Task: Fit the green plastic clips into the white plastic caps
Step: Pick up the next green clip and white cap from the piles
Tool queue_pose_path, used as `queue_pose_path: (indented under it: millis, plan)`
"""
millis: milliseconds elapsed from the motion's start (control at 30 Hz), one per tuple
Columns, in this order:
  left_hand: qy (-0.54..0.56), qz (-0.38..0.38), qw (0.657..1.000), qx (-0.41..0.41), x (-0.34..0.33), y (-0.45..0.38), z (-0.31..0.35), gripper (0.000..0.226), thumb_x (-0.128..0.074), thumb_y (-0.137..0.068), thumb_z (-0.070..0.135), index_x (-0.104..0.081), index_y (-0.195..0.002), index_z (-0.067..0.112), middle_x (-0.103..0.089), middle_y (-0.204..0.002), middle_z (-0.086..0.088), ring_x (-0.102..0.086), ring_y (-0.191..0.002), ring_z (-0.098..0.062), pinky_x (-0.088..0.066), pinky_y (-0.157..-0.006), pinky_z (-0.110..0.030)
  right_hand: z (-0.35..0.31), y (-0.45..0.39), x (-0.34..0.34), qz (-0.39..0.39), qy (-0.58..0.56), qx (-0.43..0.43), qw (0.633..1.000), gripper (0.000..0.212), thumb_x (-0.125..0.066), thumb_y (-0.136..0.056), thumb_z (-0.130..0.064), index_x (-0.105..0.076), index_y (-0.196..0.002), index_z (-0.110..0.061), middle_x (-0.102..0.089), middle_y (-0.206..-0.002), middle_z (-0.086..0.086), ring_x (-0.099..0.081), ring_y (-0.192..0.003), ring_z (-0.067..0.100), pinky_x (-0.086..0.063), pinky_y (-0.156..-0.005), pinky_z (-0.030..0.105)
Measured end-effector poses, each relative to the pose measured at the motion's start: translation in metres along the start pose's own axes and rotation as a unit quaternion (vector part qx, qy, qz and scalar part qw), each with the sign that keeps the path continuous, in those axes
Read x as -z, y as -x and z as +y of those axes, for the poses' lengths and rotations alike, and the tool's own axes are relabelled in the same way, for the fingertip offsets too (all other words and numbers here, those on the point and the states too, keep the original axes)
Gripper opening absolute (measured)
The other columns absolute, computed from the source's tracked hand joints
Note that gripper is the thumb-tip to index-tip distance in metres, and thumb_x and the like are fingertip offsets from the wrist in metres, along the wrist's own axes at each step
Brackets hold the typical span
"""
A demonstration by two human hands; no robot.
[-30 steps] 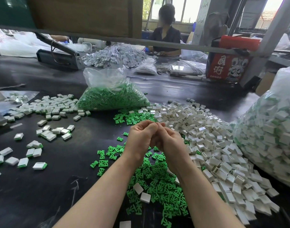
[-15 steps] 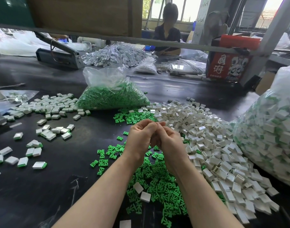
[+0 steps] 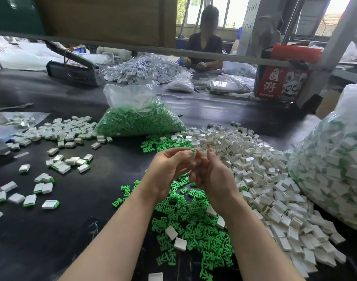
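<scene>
Left hand (image 3: 169, 171) pinches white cap (image 3: 191, 157), green clip (image 3: 193, 151) at twelve o'clock end. Right hand (image 3: 212, 179) curled, grip unclear. Light, stiff, slippery; hold by sides.

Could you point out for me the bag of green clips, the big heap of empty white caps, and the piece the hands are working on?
Bag of green clips (image 3: 137, 121), head view: its clip-filled lower part.
Heap of white caps (image 3: 254, 169), head view: middle of the heap.
Piece in hand (image 3: 193, 154), head view: white body under the green tip.
</scene>
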State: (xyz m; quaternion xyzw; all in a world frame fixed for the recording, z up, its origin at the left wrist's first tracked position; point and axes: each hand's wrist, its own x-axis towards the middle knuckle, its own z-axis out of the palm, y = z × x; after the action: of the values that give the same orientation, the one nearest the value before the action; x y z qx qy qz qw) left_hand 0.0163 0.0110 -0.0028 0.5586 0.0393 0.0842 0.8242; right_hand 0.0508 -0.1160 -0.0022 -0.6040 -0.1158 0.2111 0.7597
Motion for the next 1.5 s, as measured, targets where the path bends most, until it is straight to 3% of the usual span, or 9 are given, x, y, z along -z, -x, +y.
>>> queue_pose_path:
  millis: [200, 400, 533, 633, 733, 967, 1167, 1333, 1500]
  plan:
    - [-0.274, 0.155, 0.947, -0.060, 0.060, -0.001, 0.024, 0.011, -0.081, -0.078, 0.020, -0.074, -0.087, 0.019, -0.076, -0.087, -0.003, -0.073, -0.083, -0.022, -0.058, -0.072, -0.037, -0.005, -0.003, 0.022, 0.099, 0.075, 0.040, 0.991, 0.049, -0.036, -0.104, -0.037, -0.065, -0.076, -0.010, -0.058, -0.059, 0.005, -0.049, -0.050, 0.012, -0.039, -0.051, 0.023]
    - [-0.577, 0.422, 0.696, 0.059, 0.132, 0.016, 0.038, 0.013, -0.077, -0.081, 0.031, -0.064, -0.077, 0.028, -0.072, -0.098, -0.007, -0.063, -0.097, -0.033, -0.049, -0.084, -0.038, -0.008, -0.004, 0.039, 0.198, 0.255, 0.120, 0.939, 0.027, -0.052, -0.099, -0.025, -0.064, -0.078, -0.014, -0.061, -0.062, -0.002, -0.054, -0.049, 0.000, -0.041, -0.047, 0.014]
    - [-0.659, 0.467, 0.573, 0.141, 0.143, 0.021, 0.038, 0.020, -0.062, -0.087, 0.028, -0.068, -0.106, 0.023, -0.059, -0.124, -0.017, -0.046, -0.119, -0.040, -0.036, -0.097, -0.046, -0.010, -0.004, 0.043, 0.220, 0.502, 0.135, 0.826, 0.015, -0.059, -0.095, -0.029, -0.062, -0.081, -0.023, -0.064, -0.071, -0.009, -0.057, -0.060, 0.007, -0.042, -0.050, 0.022]
    - [-0.661, 0.480, 0.557, 0.150, 0.141, 0.022, 0.036, 0.030, -0.058, -0.090, 0.025, -0.065, -0.117, 0.014, -0.051, -0.134, -0.021, -0.038, -0.127, -0.040, -0.028, -0.105, -0.050, -0.011, -0.002, 0.044, 0.223, 0.635, 0.114, 0.731, 0.010, -0.060, -0.092, -0.032, -0.068, -0.094, -0.028, -0.069, -0.086, -0.007, -0.061, -0.082, 0.016, -0.051, -0.076, 0.031]
    - [-0.671, 0.475, 0.547, 0.155, 0.135, 0.022, 0.035, 0.033, -0.056, -0.090, 0.022, -0.062, -0.120, 0.010, -0.048, -0.137, -0.022, -0.035, -0.130, -0.039, -0.023, -0.109, -0.052, -0.010, 0.000, 0.044, 0.221, 0.704, 0.090, 0.669, 0.014, -0.057, -0.092, -0.031, -0.068, -0.101, -0.032, -0.067, -0.099, -0.009, -0.052, -0.099, 0.018, -0.035, -0.081, 0.033]
    - [-0.661, 0.444, 0.604, 0.010, 0.103, 0.008, 0.037, 0.033, -0.066, -0.086, 0.028, -0.064, -0.117, 0.016, -0.055, -0.127, -0.023, -0.042, -0.121, -0.041, -0.032, -0.099, -0.052, -0.009, 0.001, 0.045, 0.215, 0.741, -0.006, 0.636, 0.036, -0.059, -0.086, -0.058, -0.061, -0.089, -0.022, -0.059, -0.107, -0.004, -0.042, -0.114, 0.023, -0.035, -0.095, 0.040]
    - [-0.635, 0.275, 0.712, -0.118, 0.043, -0.002, 0.016, 0.027, -0.065, -0.088, 0.029, -0.065, -0.114, 0.023, -0.062, -0.114, -0.009, -0.050, -0.108, -0.030, -0.042, -0.089, -0.039, -0.009, 0.002, 0.036, 0.216, 0.750, -0.024, 0.624, 0.021, -0.051, -0.092, -0.041, -0.055, -0.085, -0.021, -0.058, -0.098, -0.002, -0.045, -0.110, 0.025, -0.040, -0.092, 0.039]
    - [-0.589, 0.131, 0.788, -0.123, 0.016, -0.003, -0.006, 0.019, -0.066, -0.089, 0.025, -0.064, -0.108, 0.024, -0.062, -0.107, 0.004, -0.055, -0.103, -0.016, -0.045, -0.094, -0.035, -0.004, 0.001, 0.037, 0.210, 0.720, 0.001, 0.662, 0.015, -0.053, -0.089, -0.035, -0.057, -0.087, -0.020, -0.059, -0.087, -0.001, -0.049, -0.102, 0.023, -0.045, -0.089, 0.038]
    - [-0.342, 0.073, 0.936, -0.042, 0.005, -0.002, -0.006, 0.012, -0.068, -0.090, 0.037, -0.069, -0.097, 0.027, -0.071, -0.087, 0.011, -0.065, -0.077, -0.003, -0.047, -0.063, -0.017, -0.007, -0.002, 0.031, 0.188, 0.581, 0.190, 0.769, 0.015, -0.066, -0.087, -0.039, -0.062, -0.093, -0.026, -0.062, -0.088, -0.013, -0.050, -0.083, 0.005, -0.026, -0.076, 0.027]
